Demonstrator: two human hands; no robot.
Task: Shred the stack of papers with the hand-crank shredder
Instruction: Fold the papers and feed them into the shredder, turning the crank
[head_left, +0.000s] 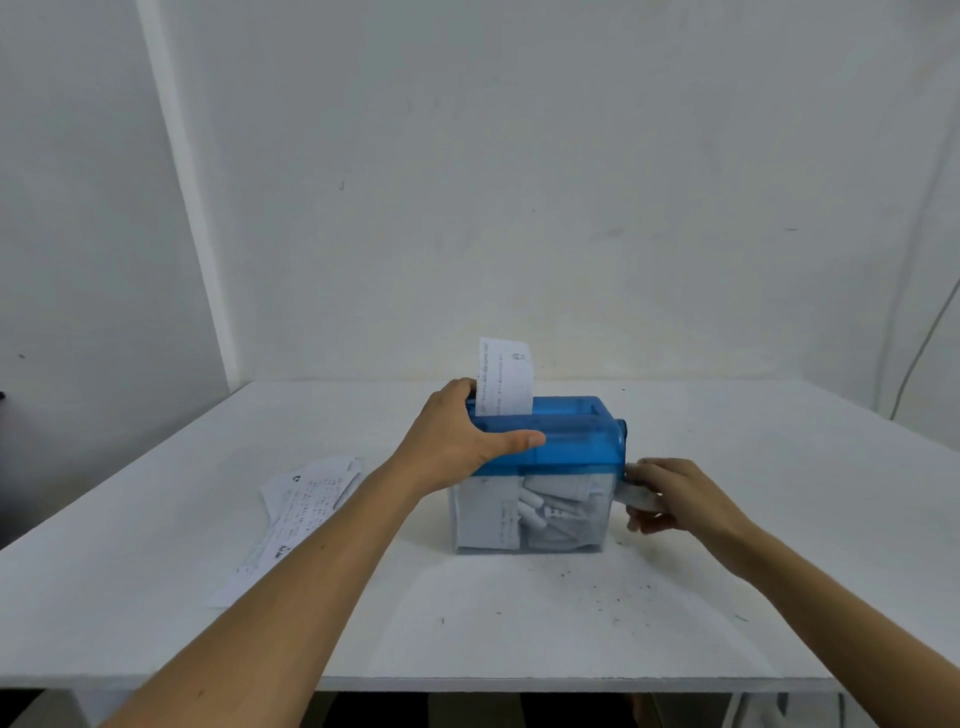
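Near the middle of the frame, on the white table (156, 545), stood the hand-crank shredder (550, 436), its blue top over a clear bin (530, 514) that already held curled white strips. You had your left hand (462, 434) laid over the left end of the blue top, thumb stretched along its near edge and fingers (460, 387) wrapped over the far side, pressed down on the housing rather than closed around anything. Your right hand (670, 493) was at the right side of the shredder, its fingers (641, 470) clamped on the pale crank handle (641, 499), which sat low, beside the bin. One printed sheet (504, 376) stood upright in the slot, most of it above the top and touching your left fingers.

The step in hand looked like cranking that sheet through. To do it well, you needed to bear straight down with the left hand so the light bin could not tip or skate toward the crank, and to turn in even, full circles without jerking. Keeping the sheet square to the slot mattered too, since a skewed strip would likely bunch.

Left of the shredder, toward the lower left of the frame, the stack of papers (291, 514) lay fanned on the table, well apart from it, so much of the task appeared to remain.
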